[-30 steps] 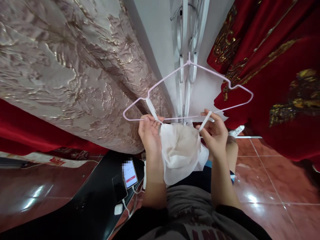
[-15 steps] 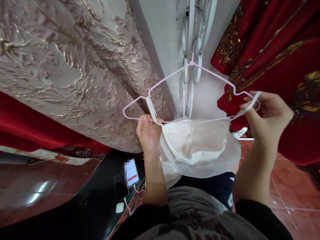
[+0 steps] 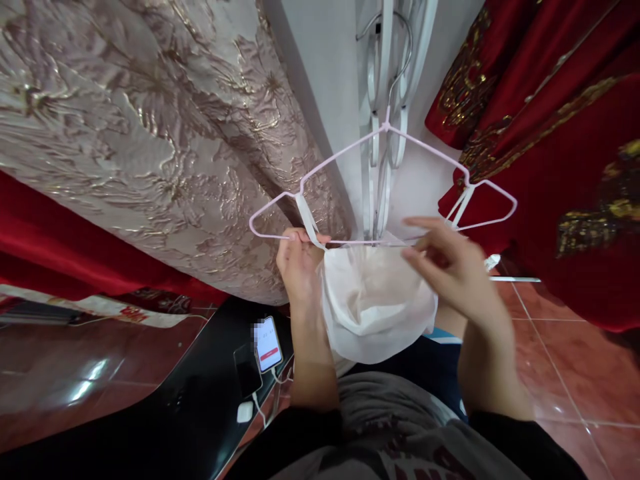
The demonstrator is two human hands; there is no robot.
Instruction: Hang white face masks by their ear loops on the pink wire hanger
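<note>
A pale pink hanger (image 3: 345, 155) with a metal hook is held up in front of me. My left hand (image 3: 300, 263) is closed round the left part of its bottom bar. From the hanger hangs a thin white garment (image 3: 380, 307), one strap (image 3: 307, 217) in the left notch and another strap (image 3: 461, 207) in the right notch. In front of the bar, over the garment's upper right, is my right hand (image 3: 453, 263). Its index finger and thumb are apart, with nothing visible between them; the hand is slightly blurred.
White scrolled metalwork (image 3: 383, 147) stands behind the hanger. A pinkish embossed curtain (image 3: 150, 133) fills the left, and a red curtain (image 3: 550, 147) with gold trim the right. On a black glossy surface (image 3: 185, 400) lie two phones, the lit phone (image 3: 269, 343) and a dark one, with cables.
My right hand has let go of the right strap, which now sits in the hanger's notch, and has moved left to the garment's top edge. My left hand keeps its hold.
</note>
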